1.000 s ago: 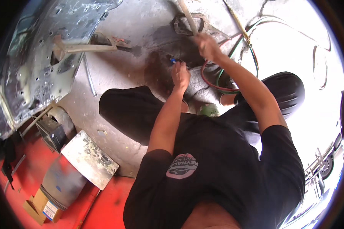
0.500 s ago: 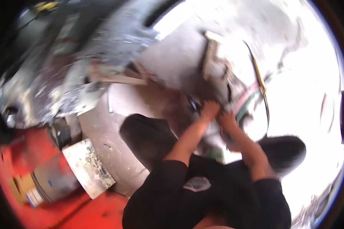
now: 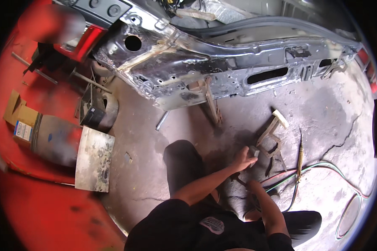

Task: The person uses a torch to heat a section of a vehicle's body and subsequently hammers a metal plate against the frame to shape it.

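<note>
Looking down: I see a person crouched on a stained concrete floor [image 3: 322, 113] under the stripped rear panel of a car body [image 3: 222, 62], both bare forearms reaching forward from the lower edge.

Left hand [image 3: 244, 158]: fingers curled round a small grey block [image 3: 254, 151] — a closed grip on its left side, the block raised just off the floor at the foot of the wooden stool.

Right hand [image 3: 252, 185]: low on the floor just below the left one, beside a dark tool [image 3: 238, 180] lying there; I cannot tell whether its fingers are closed or spread, since the wrist hides them.

Grey block: in the left hand, touching or almost touching the pale wooden stool [image 3: 273, 133], which lies tipped on its side to the right.

Torch and hoses: a brass-coloured torch [image 3: 300, 155] lies on the concrete right of the stool, its red and green hoses [image 3: 318, 167] curving off toward the lower right.

Wooden prop [image 3: 211, 102]: a slanted timber standing under the car panel, well above the hands.

Left side: a flat metal sheet [image 3: 94, 159] on the floor — beyond it a cardboard box [image 3: 21, 119] against a red surface [image 3: 37, 201].
</note>
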`<state>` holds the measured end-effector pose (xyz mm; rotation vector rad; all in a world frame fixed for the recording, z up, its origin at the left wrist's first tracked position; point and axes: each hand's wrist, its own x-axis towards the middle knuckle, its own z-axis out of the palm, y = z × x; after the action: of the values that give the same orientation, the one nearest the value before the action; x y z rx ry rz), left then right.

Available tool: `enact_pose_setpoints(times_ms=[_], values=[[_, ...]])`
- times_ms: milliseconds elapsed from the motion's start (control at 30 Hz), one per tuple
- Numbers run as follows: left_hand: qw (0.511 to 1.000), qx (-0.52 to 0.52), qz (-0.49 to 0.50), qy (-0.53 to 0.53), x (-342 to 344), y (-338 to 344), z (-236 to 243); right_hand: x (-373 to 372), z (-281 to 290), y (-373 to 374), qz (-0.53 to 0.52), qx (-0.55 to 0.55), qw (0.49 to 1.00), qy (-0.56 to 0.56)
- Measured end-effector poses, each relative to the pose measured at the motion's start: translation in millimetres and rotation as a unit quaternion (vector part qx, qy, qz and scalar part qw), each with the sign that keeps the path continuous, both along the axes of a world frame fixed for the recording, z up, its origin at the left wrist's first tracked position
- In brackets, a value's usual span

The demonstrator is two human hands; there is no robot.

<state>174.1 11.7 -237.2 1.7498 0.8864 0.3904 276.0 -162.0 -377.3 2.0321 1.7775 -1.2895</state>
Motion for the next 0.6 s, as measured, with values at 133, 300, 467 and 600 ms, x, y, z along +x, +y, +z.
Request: enact_pose_setpoints(times_ms=[133, 300, 467, 600], values=[[0.960, -0.263, 0.013, -0.098, -25, 11, 87, 27, -23, -6, 0.036, 0.074, 0.997, 0.004], [0.900, -0.308, 0.071, -0.300, -108, -9, 179, -1, 33, 2, -0.124, 0.205, 0.965, 0.104], [0.832, -0.328, 0.073, -0.442, -160, -11, 245, -36, 112, -3, -0.226, 0.234, 0.907, 0.267], [0.888, -0.217, 0.143, -0.380, -167, -4, 330, -69, 130, -18, -0.324, 0.312, 0.868, 0.212]])
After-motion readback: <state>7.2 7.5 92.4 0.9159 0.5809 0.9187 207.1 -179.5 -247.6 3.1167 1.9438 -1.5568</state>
